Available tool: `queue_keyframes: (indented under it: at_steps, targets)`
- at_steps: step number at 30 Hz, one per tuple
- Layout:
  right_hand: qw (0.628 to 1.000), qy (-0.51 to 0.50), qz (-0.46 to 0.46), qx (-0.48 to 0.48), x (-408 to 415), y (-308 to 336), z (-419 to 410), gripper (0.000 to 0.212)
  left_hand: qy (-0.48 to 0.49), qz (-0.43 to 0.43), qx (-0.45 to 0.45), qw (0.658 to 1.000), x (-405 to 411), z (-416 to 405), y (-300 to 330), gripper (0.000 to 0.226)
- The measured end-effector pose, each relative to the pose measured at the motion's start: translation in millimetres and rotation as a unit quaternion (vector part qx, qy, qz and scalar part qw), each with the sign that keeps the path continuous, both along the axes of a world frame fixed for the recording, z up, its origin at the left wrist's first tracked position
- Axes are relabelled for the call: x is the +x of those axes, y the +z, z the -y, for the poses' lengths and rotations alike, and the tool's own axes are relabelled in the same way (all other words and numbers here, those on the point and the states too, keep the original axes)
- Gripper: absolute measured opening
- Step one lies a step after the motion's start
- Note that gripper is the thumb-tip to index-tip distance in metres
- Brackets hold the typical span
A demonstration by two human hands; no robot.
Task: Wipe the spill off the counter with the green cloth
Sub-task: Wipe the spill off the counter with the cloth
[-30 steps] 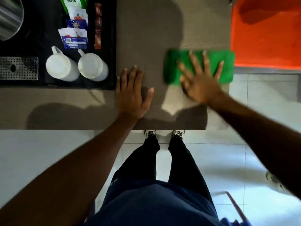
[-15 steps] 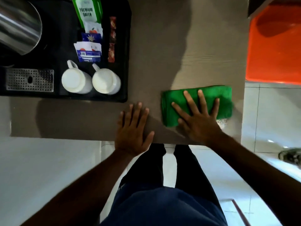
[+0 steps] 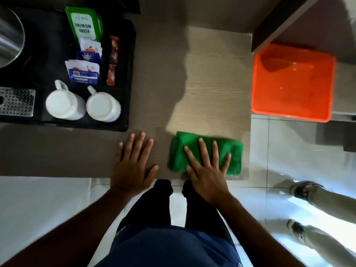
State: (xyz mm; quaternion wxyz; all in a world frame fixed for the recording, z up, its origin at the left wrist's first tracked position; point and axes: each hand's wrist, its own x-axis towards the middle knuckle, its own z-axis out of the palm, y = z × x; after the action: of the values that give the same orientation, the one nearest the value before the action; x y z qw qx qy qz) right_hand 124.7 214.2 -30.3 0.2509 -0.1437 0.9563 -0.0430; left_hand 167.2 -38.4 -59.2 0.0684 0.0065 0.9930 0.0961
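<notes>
A view from above, looking straight down at a person's two bare hands on a grey-brown counter point(image 3: 212, 83). The green cloth point(image 3: 206, 151) lies flat near the counter's front edge, close to its right-hand corner. It is folded into a thick rectangle, with its long axis running left to right, parallel to the front edge, and its short sides facing left and right. The fabric is a bright, solid green and looks soft and plush, with folded layers showing along its left end; its right edge is slightly blurred. The right hand point(image 3: 207, 171) rests palm down on the cloth, fingers spread apart and pointing away from the person, pressing flat on the fabric and not gripping it; the heel of the hand hangs past the counter's front edge. The left hand point(image 3: 133, 168) lies flat on the bare counter just to the left of the cloth, fingers also spread and holding nothing, not touching the cloth. No spill can be made out on the surface. Behind the left hand sits a black tray point(image 3: 129, 74) holding two white mugs point(image 3: 84, 106) turned upside down, and packets of tea, one green packet point(image 3: 84, 25) reading "Premium Green". An orange bin point(image 3: 292, 81) stands beyond the counter's right end. Another person's shoes point(image 3: 302, 189) show on the tiled floor at the right.
</notes>
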Motion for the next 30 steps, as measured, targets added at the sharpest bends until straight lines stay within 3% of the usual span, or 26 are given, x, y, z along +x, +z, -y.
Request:
queue_keyframes:
  at_steps: [7, 12, 15, 18, 22, 25, 30]
  targets:
    - [0.997, -0.008, 0.080, -0.012, -17.2, 3.3, -2.0, 0.059, 0.018, 0.018, 0.022, 0.999, -1.6, 0.3, 2.2, 0.081]
    - [1.000, -0.009, -0.003, 0.012, -174.9, -5.2, 43.4, 0.059, 0.030, 0.018, 0.038, 0.999, -2.5, -3.5, 3.8, 0.083]
    - [0.999, -0.031, 0.018, -0.007, -278.1, -11.2, 53.2, 0.058, 0.031, 0.007, 0.044, 0.999, 0.3, -5.9, -1.0, 0.084]
    - [0.998, -0.017, 0.055, -0.014, -320.0, -14.9, 51.9, 0.058, 0.029, 0.000, 0.051, 0.998, -0.8, -4.7, -2.8, 0.084]
    - [0.999, -0.038, 0.033, -0.012, -283.0, 1.2, 57.7, 0.059, 0.032, 0.026, 0.073, 0.996, -1.7, -5.0, 7.5, 0.084]
    - [0.999, -0.039, 0.011, 0.009, -193.4, 11.6, 47.9, 0.062, 0.047, 0.055, 0.103, 0.992, -7.3, -5.9, 21.7, 0.084]
    - [0.994, 0.022, 0.099, 0.034, -37.8, 13.2, -1.9, 0.079, 0.084, 0.079, 0.123, 0.986, -22.9, -24.7, 51.9, 0.085]
